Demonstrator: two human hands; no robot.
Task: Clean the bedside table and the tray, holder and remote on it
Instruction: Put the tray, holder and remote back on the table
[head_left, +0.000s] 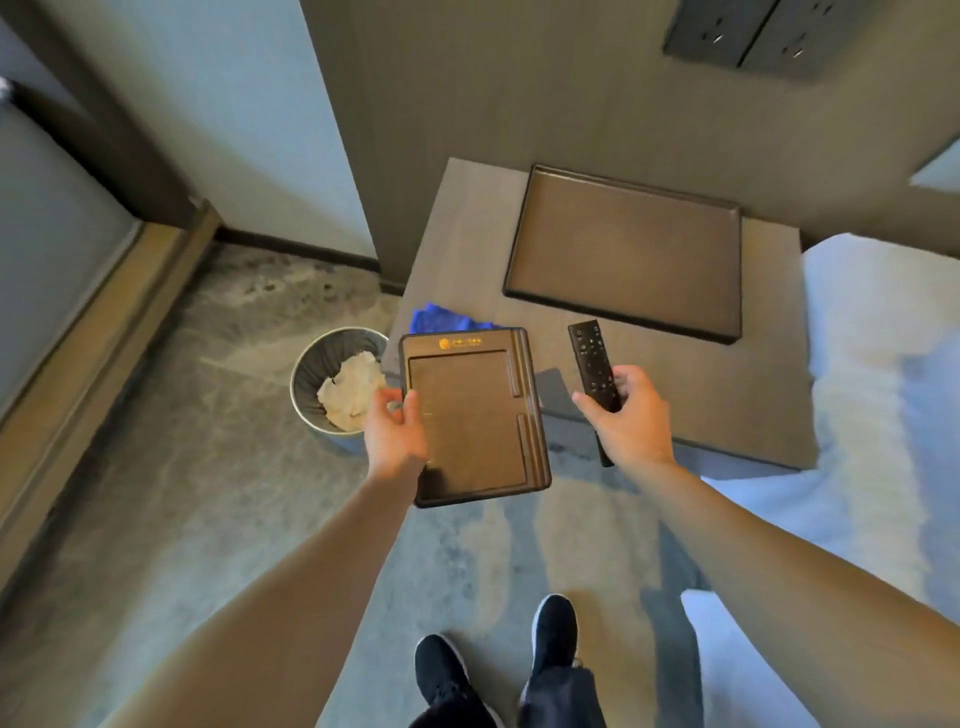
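My left hand (396, 431) grips the left edge of a flat brown holder (478, 415) with a gold logo, held over the floor at the bedside table's front left corner. My right hand (626, 410) grips a black remote (592, 358) above the table's front edge. On the brown bedside table (769, 395) lies a large dark brown tray (623, 249) with nothing in it, set toward the back. A blue cloth (436, 318) lies on the table's left front, partly hidden behind the holder.
A round waste bin (322, 364) with crumpled white paper stands on the floor left of the table. White bedding (883, 364) borders the table on the right. A wood wall panel with sockets (748, 36) rises behind. My black shoes (441, 670) stand on grey carpet.
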